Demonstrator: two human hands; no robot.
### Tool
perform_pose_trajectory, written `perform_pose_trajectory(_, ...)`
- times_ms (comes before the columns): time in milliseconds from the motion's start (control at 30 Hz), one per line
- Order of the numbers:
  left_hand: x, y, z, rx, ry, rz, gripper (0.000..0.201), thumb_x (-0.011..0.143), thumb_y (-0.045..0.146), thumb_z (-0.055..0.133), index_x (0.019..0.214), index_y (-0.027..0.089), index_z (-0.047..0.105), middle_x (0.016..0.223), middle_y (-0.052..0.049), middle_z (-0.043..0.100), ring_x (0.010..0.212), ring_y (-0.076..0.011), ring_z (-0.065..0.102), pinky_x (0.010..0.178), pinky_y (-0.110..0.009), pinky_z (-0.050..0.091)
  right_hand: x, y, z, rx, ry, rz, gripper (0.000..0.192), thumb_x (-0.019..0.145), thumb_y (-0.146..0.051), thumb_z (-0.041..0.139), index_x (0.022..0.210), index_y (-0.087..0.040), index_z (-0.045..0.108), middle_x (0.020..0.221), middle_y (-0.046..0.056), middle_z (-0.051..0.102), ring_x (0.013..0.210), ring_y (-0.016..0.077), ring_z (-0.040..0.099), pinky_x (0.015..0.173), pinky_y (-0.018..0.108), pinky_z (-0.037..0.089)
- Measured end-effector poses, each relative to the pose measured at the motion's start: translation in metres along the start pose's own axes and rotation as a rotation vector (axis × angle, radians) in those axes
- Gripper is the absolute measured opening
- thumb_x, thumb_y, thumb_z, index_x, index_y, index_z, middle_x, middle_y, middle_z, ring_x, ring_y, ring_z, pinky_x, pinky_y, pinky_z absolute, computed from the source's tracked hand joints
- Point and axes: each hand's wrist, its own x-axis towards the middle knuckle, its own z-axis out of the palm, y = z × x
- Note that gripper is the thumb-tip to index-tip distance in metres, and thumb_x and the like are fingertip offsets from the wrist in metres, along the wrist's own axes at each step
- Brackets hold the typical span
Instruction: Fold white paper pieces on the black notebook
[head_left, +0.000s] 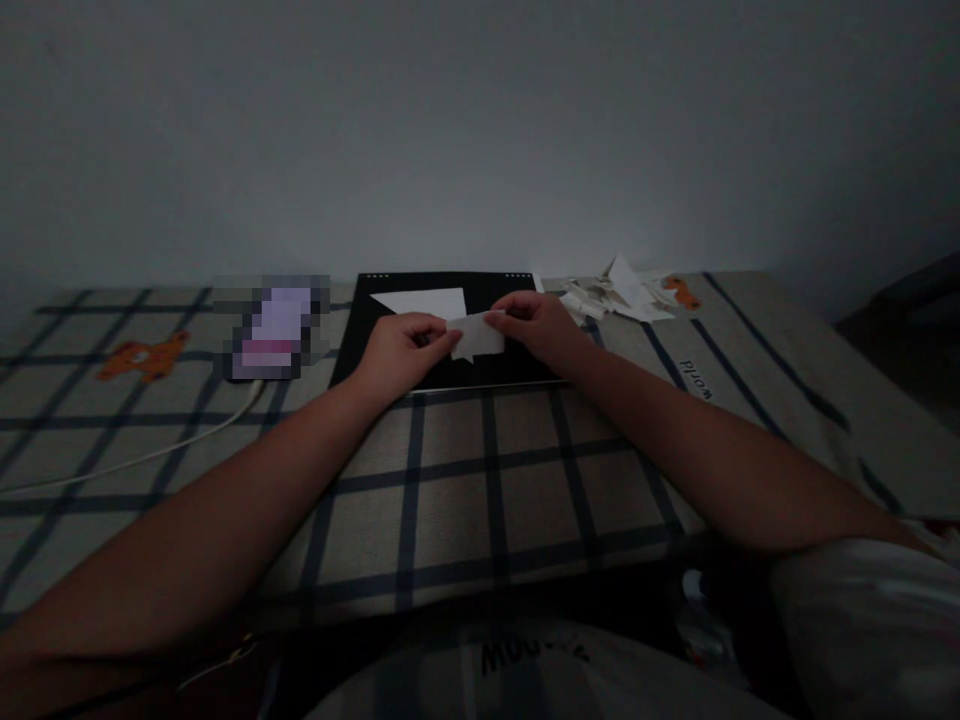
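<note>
A small piece of white paper (478,336) with a notched lower edge is stretched between my two hands. My left hand (409,350) pinches its left end between thumb and fingers. At the upper right end, my right hand (536,322) grips it in the same way. Both hands are just over a black flat board or pad (367,355) with small holes along its far edge. Behind the held piece, a larger pointed sheet of white paper (431,300) lies on the black surface, its near part hidden by my left hand.
A phone (274,325), blurred out, lies at the left with a white cable (187,445). Crumpled and torn paper scraps (622,290) are heaped to the right of the pad. A checked tablecloth (450,480) covers the table, which meets a grey wall (465,140).
</note>
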Motion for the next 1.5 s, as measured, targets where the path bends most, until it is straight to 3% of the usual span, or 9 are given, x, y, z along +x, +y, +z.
perform_pose_trajectory(200,0.001,0.001,-0.003,0.024,0.025,-0.075,0.028,0.084,0.047,0.084,0.072,0.022,0.077,0.074,-0.002,0.078,0.070,-0.0173,0.065,0.064,-0.027,0.050,0.001,0.000,-0.002,0.123,-0.018,0.056,0.039,0.082,-0.057,0.094,0.095,-0.023,0.081,0.088,0.002,0.081,0.079,0.0188,0.071,0.077,0.035,0.061)
perform_pose_trajectory(433,0.003,-0.005,-0.002,0.004,0.032,-0.041,0.025,0.084,0.046,0.086,0.075,0.023,0.081,0.077,-0.003,0.080,0.071,-0.0184,0.068,0.066,-0.029,0.051,0.001,-0.004,-0.001,0.046,0.067,0.072,0.029,0.085,-0.049,0.093,0.086,-0.023,0.080,0.078,0.001,0.079,0.074,0.0175,0.070,0.070,0.031,0.058)
perform_pose_trajectory(600,0.004,-0.009,-0.004,0.019,0.052,-0.038,0.029,0.086,0.048,0.086,0.073,0.023,0.079,0.074,-0.001,0.077,0.070,-0.0189,0.067,0.065,-0.030,0.051,0.001,-0.008,-0.003,0.139,0.004,0.159,0.021,0.088,-0.039,0.093,0.094,-0.022,0.083,0.091,0.002,0.084,0.078,0.0159,0.074,0.076,0.030,0.063)
perform_pose_trajectory(700,0.005,-0.010,-0.004,0.005,0.067,-0.044,0.029,0.086,0.050,0.087,0.075,0.024,0.081,0.074,-0.001,0.078,0.070,-0.0191,0.067,0.066,-0.031,0.052,0.003,-0.008,-0.003,0.143,-0.018,0.207,0.018,0.088,-0.033,0.094,0.088,-0.021,0.082,0.086,0.002,0.083,0.072,0.0152,0.073,0.072,0.029,0.063)
perform_pose_trajectory(900,0.005,-0.007,-0.003,-0.019,0.060,-0.056,0.023,0.085,0.045,0.085,0.076,0.023,0.083,0.077,-0.002,0.080,0.072,-0.0188,0.067,0.068,-0.031,0.052,0.002,-0.009,0.000,0.118,0.045,0.187,0.016,0.091,-0.033,0.093,0.088,-0.021,0.082,0.083,0.002,0.083,0.069,0.0150,0.074,0.069,0.029,0.064)
perform_pose_trajectory(1000,0.005,-0.005,-0.004,-0.020,0.097,-0.053,0.025,0.084,0.046,0.084,0.071,0.025,0.080,0.073,-0.001,0.077,0.069,-0.0188,0.065,0.066,-0.032,0.052,0.001,-0.012,0.001,0.159,0.001,0.193,0.019,0.087,-0.035,0.096,0.093,-0.021,0.084,0.088,0.003,0.086,0.074,0.0158,0.077,0.074,0.030,0.067)
perform_pose_trajectory(1100,0.004,-0.003,-0.004,0.001,0.118,-0.043,0.029,0.084,0.050,0.083,0.068,0.027,0.076,0.069,0.000,0.072,0.068,-0.0195,0.062,0.064,-0.033,0.049,0.001,-0.013,0.000,0.158,-0.041,0.213,0.024,0.085,-0.039,0.099,0.089,-0.020,0.084,0.082,0.004,0.085,0.074,0.0168,0.078,0.075,0.031,0.069)
perform_pose_trajectory(1233,0.004,-0.001,-0.003,-0.001,0.110,-0.039,0.033,0.083,0.056,0.081,0.068,0.028,0.075,0.068,0.000,0.068,0.066,-0.0197,0.059,0.063,-0.034,0.046,0.002,-0.011,0.000,0.140,0.014,0.222,0.021,0.087,-0.036,0.097,0.084,-0.021,0.084,0.076,0.003,0.083,0.068,0.0159,0.076,0.073,0.031,0.069)
perform_pose_trajectory(1500,0.005,-0.003,-0.003,0.015,0.166,-0.035,0.033,0.081,0.056,0.081,0.065,0.028,0.074,0.066,0.000,0.069,0.067,-0.0200,0.060,0.062,-0.033,0.046,0.002,-0.011,0.001,0.206,0.077,0.232,0.010,0.090,-0.026,0.094,0.092,-0.021,0.086,0.081,0.003,0.085,0.076,0.0168,0.081,0.083,0.033,0.070)
